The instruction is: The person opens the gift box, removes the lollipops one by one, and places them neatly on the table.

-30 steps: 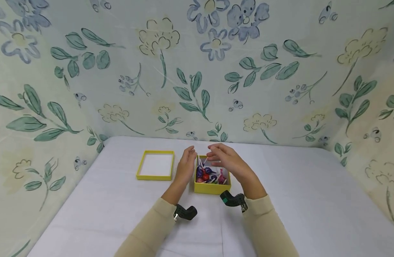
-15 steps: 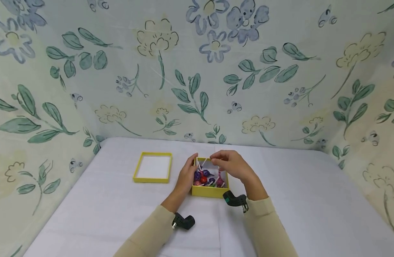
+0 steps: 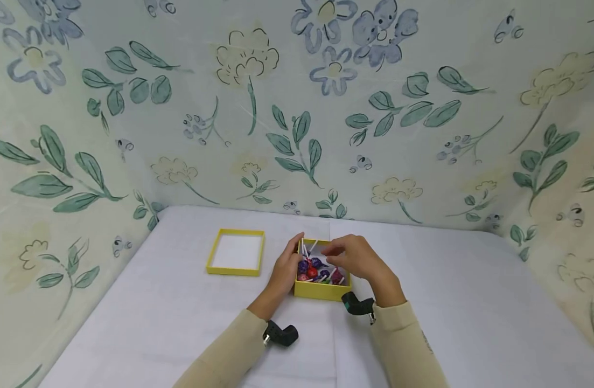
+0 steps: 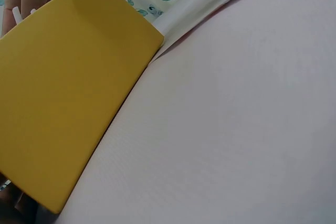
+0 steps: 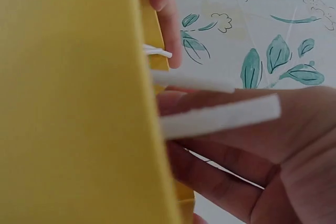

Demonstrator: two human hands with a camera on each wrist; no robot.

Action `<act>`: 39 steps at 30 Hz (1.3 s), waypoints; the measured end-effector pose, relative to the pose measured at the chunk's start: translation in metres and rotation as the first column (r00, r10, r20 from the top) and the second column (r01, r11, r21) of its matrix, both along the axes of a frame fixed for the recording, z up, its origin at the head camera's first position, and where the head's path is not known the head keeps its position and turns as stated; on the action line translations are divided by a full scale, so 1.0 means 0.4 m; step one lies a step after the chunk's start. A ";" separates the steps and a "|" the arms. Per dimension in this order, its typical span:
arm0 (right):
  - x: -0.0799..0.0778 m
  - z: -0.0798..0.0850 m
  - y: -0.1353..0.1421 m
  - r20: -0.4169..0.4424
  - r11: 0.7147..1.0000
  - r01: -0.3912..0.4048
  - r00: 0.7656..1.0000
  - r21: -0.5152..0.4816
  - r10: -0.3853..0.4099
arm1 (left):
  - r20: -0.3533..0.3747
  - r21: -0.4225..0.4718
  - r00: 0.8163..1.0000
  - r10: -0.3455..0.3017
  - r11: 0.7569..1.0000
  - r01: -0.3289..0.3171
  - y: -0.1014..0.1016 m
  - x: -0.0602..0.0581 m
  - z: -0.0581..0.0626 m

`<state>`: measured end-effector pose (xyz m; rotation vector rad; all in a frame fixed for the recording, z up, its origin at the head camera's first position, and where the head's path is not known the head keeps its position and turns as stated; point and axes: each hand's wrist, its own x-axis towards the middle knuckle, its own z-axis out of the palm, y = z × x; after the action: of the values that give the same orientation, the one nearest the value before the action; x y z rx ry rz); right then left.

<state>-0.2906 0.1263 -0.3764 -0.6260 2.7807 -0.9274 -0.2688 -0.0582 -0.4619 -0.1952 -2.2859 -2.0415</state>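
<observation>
An open yellow box (image 3: 321, 291) holds several lollipops in purple, red and pink wrappers, such as a red lollipop (image 3: 312, 272). White sticks (image 3: 304, 249) lean up against its back left corner. My left hand (image 3: 282, 272) grips the box's left wall, its fingertips at the rim. My right hand (image 3: 358, 260) reaches over the right wall with bent fingers, above the lollipops. In the right wrist view, the yellow wall covers the fingertips of the right hand (image 5: 252, 145), so whether they pinch anything is hidden. Several white sticks (image 5: 220, 116) poke out past the rim there.
A yellow-rimmed box lid (image 3: 235, 271) with a white inside lies left of the box. Both stand on a table with a white cloth (image 3: 132, 323). A flowered curtain (image 3: 258, 134) hangs behind and at the sides.
My left hand has come against the box and grips its left wall. My right hand has lowered from above the box into its right part, with fingers bent more.
</observation>
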 end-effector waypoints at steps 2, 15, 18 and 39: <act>-0.003 -0.003 0.007 0.014 1.000 0.001 1.000 0.023 -0.002 | -0.005 -0.013 1.000 -0.001 1.000 0.001 0.005 -0.004 0.004; -0.012 -0.019 0.016 0.074 0.992 -0.110 0.992 0.065 0.105 | -0.034 -0.039 0.999 0.035 0.999 -0.037 0.022 -0.018 0.009; -0.014 -0.018 0.014 0.066 0.989 -0.121 0.991 0.088 0.116 | -0.023 -0.036 0.999 0.039 0.999 -0.039 0.022 -0.020 0.010; 0.017 -0.049 -0.015 0.054 0.969 -0.067 0.997 0.239 0.055 | -0.006 -0.055 0.999 0.041 0.998 -0.041 0.015 0.001 -0.008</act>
<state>-0.2838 0.1204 -0.3958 -0.6374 2.7548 -0.5719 -0.2683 -0.0523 -0.4651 -0.1556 -2.3248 -1.9582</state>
